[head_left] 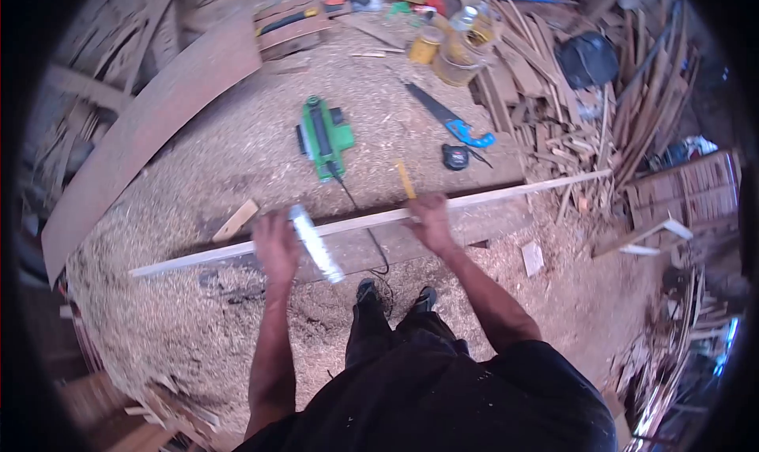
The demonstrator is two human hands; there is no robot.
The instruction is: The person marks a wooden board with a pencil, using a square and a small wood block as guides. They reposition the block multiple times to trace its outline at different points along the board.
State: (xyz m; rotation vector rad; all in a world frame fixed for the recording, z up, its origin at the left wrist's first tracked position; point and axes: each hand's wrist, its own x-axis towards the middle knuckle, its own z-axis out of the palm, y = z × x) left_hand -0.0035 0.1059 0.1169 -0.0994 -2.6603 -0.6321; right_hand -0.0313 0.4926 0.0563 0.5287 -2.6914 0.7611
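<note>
A long stick (506, 193) lies flat across the front of the counter (237, 136), which is covered in sawdust. It runs from far on the left to far on the right, just in front of the person. The right hand (431, 223) is on top of the stick near its middle, with its grip closed over the wood. It looks like the hand presses down so the stick does not slide. The left hand (277, 246) is just beside the stick, further left. Its grip is wrapped tight around a white thing (316, 245), which is held slanted right at the stick. It is too blurry to tell what it is. A small wood block (236, 220) sits just behind the stick near the left hand. Further back on the counter lies a green power tool (324, 136), and its cord (348, 191) runs down past the stick toward the person's shoes (368, 292). A yellow pencil (405, 179), a tape measure (455, 157) and a saw (447, 114) with a blue handle lie near the right hand, close enough to grab. Some cans (447, 53) stand at the back. A big bent board (150, 128) lies on the left, and a pile of wood scraps (569, 96) fills the right side.
</note>
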